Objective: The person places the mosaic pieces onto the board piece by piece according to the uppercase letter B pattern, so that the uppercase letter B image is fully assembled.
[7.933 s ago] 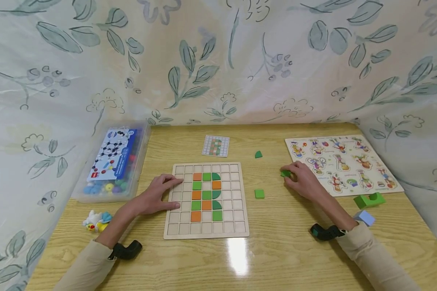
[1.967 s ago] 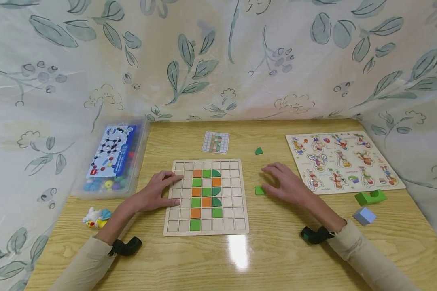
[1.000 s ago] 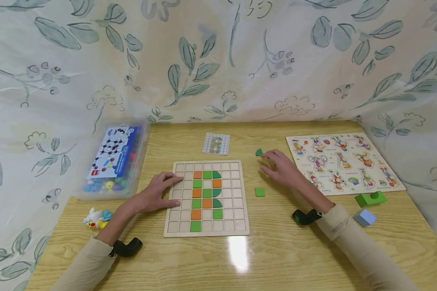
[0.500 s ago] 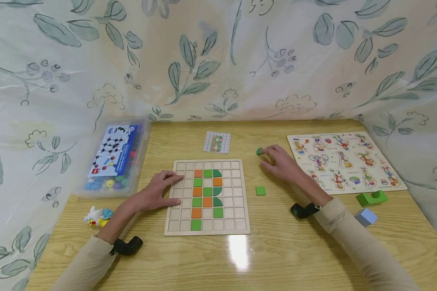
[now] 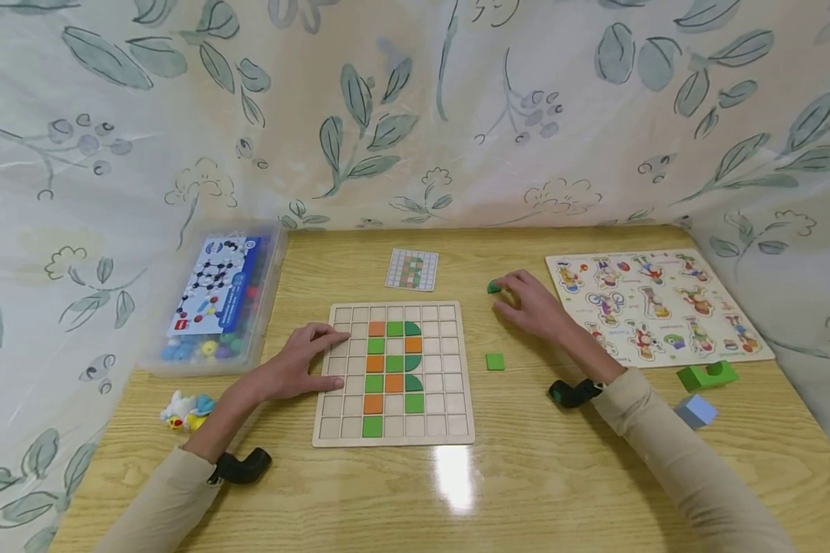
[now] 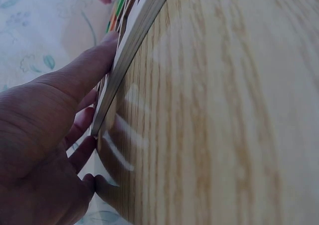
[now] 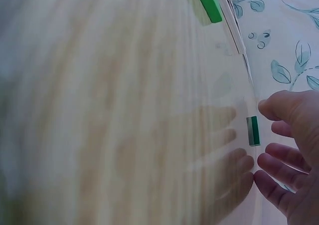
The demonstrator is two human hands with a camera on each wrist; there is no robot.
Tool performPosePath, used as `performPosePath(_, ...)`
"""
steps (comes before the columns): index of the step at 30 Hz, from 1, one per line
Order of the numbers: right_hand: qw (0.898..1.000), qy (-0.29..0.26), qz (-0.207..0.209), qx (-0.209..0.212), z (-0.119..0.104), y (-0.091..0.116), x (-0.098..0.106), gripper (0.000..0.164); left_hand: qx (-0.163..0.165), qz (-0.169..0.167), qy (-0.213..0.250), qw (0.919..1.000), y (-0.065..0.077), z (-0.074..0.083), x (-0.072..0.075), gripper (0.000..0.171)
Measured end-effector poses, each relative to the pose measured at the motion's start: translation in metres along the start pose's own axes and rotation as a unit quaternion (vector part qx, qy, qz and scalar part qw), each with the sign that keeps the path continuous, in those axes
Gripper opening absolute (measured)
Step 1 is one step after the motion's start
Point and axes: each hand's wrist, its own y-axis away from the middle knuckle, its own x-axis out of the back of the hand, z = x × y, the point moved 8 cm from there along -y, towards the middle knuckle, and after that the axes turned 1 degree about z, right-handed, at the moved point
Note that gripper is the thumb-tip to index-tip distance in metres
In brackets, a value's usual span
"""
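In the head view a square wooden grid board holds orange, light green and dark green tiles. My left hand rests at its left edge, thumb and fingertips spread on the rim; the left wrist view shows the thumb along the board's edge. My right hand reaches to a dark green quarter-circle tile, the index fingertip at its right side and the thumb apart from it. In the right wrist view this tile lies beyond the loosely spread fingers. A light green square tile lies nearer me.
A small pattern card lies behind the board. Left stand a clear plastic box of coloured balls and a small toy figure. Right lie a picture puzzle board, a green block and a blue block.
The green tile my right hand held earlier now sits in the board's lower-left pattern column. That hand has since moved past the square tile to the quarter-circle tile. My left hand stays put.
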Motion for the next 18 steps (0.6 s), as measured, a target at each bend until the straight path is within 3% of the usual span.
performPosePath(18, 1.0, 0.005, -0.007, -0.009, 0.0027, -0.0017, -0.0015, 0.032, 0.0, 0.003, -0.006, 1.0, 0.0001, 0.0002, 0.0, 0.072)
